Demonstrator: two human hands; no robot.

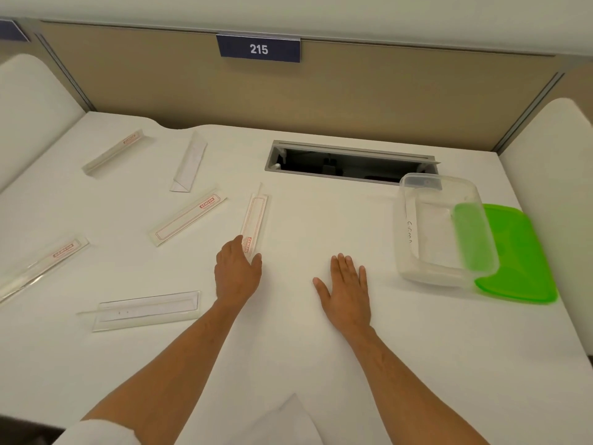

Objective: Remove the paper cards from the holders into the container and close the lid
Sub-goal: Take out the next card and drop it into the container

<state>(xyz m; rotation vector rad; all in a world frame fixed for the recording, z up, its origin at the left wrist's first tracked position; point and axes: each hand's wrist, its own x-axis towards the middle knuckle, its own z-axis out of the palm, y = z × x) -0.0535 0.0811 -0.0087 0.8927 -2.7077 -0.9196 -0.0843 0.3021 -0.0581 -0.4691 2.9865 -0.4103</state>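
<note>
Several clear plastic holders with red-printed paper cards lie scattered on the white desk. My left hand [238, 274] curls around the near end of the middle holder [256, 216], fingers touching it. Other holders lie at the far left [115, 152], the centre left [189, 216], the left edge [45, 264], the near left [147, 309], and one folded white [189, 165]. My right hand [345, 285] rests flat on the desk, holding nothing. The clear container [446, 232] stands at the right, partly on its green lid [516, 255].
An open cable slot [349, 162] is cut into the desk behind the container. A beige partition with a "215" sign [258, 48] runs along the back. White curved dividers flank both sides.
</note>
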